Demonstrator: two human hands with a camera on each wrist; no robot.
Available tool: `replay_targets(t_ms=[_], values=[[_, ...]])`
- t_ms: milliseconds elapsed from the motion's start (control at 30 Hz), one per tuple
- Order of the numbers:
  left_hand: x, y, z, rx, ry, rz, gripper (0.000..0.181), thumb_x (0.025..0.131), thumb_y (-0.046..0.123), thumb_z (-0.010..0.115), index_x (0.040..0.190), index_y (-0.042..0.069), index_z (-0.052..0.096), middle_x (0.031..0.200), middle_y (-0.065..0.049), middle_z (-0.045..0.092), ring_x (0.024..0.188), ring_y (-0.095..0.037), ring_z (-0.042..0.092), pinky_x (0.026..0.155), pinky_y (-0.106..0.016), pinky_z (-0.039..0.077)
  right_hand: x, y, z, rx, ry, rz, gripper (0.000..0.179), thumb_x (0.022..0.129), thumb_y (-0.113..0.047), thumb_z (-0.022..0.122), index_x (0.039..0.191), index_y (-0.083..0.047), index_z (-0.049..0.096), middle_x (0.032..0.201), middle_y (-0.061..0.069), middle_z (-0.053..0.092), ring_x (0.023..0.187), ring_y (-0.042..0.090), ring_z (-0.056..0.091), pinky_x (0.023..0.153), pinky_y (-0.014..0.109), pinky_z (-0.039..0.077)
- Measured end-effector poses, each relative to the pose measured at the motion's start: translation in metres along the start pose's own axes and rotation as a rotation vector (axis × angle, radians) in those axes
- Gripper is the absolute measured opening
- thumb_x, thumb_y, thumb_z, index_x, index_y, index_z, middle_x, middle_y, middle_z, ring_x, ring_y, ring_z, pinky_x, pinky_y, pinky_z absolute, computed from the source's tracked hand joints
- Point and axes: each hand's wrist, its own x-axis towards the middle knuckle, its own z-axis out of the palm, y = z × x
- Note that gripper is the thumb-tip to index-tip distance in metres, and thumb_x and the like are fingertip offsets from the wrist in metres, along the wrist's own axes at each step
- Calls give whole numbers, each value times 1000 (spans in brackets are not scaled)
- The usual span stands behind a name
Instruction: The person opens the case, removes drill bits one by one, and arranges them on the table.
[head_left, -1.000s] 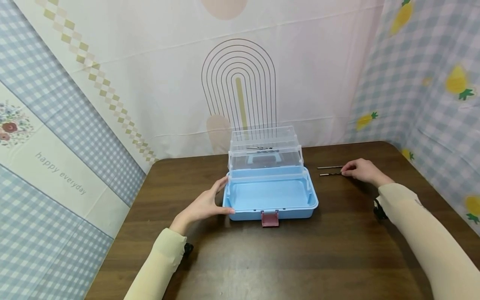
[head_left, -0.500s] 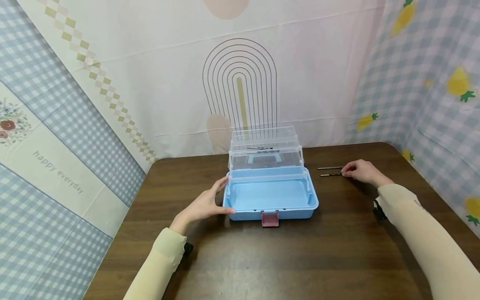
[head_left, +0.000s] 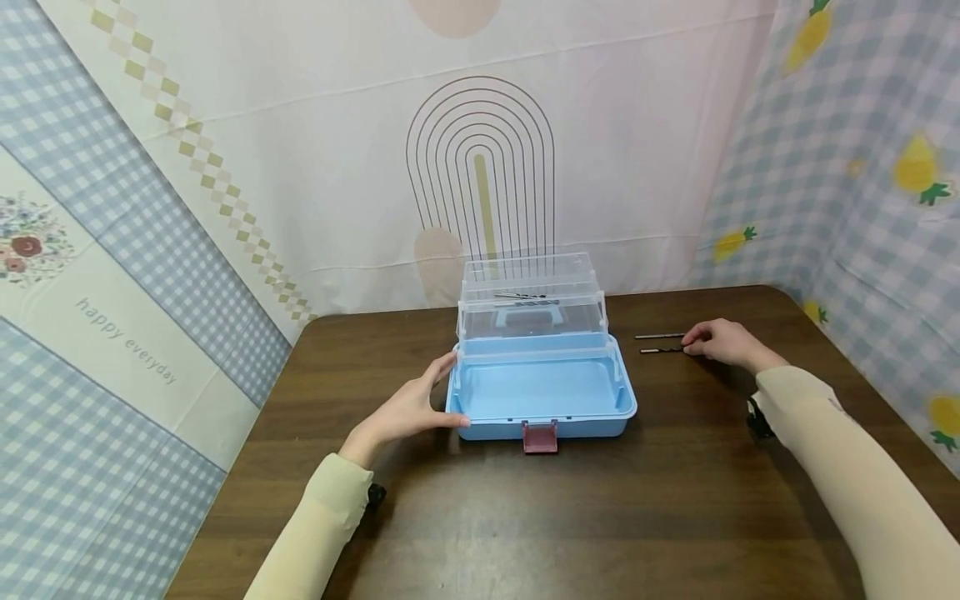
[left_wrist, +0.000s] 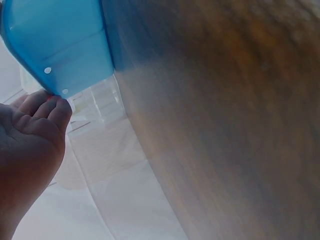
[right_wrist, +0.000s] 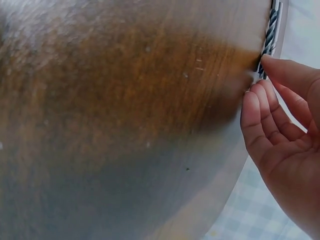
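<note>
A light blue toolbox (head_left: 585, 428) stands open on the table, its clear tiered trays (head_left: 480, 323) raised at the back. My left hand (head_left: 408, 410) holds its left front corner, thumb at the front rim and fingers along the left side. Dark drill bits (head_left: 521, 296) show through the upper tray. To the right of the box, my right hand (head_left: 723, 343) pinches the fluted end of a drill bit (head_left: 658, 351) between thumb and fingers, right at the tabletop. The right wrist view shows the spiral flutes of this drill bit (right_wrist: 270, 32). Just behind it lies another thin drill bit (head_left: 658, 336), its right end hidden by the hand.
A dark red latch (head_left: 540, 438) hangs down at the front of the box. The brown wooden table (head_left: 570, 533) reaches back to a white patterned cloth (head_left: 637, 150). Blue checked cloth (head_left: 862, 250) hangs along the right side.
</note>
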Motion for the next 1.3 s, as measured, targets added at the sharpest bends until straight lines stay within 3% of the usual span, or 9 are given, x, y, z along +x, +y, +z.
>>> replay_targets(t_ms=[300,733,833,1067,1300], values=[[0,0,0,-11,1,0,114,75,57,84,162,34,14,164,11,23,148,-11,27,115,-49,31,-2,-3,-9,13,4,9,24,98,-15,64,110,5,69,96,13,69,78,21,62,66,35,50],[2,1,-1,13,-14,-21,115,75,59,84,162,35,12,164,10,24,148,-13,27,115,-49,30,-1,-16,-41,36,47,43,39,104,-24,58,127,7,61,114,24,65,94,37,62,73,42,51],[2,1,-1,17,-15,-24,115,75,59,83,162,35,12,164,9,24,148,-14,27,115,-49,30,2,-24,-48,39,53,32,40,105,-25,57,128,7,60,117,27,64,95,38,62,74,44,52],[1,2,-1,16,-13,-20,115,75,60,83,162,34,12,164,9,24,148,-14,27,115,-49,31,20,-51,-60,55,101,18,40,104,-26,59,126,7,62,116,26,64,85,24,61,71,39,51],[0,1,-1,23,-2,-1,115,75,59,83,162,32,13,164,8,24,148,-16,28,115,-49,32,38,-91,-62,97,116,-21,40,103,-28,60,126,4,63,121,24,64,97,29,63,82,42,52]])
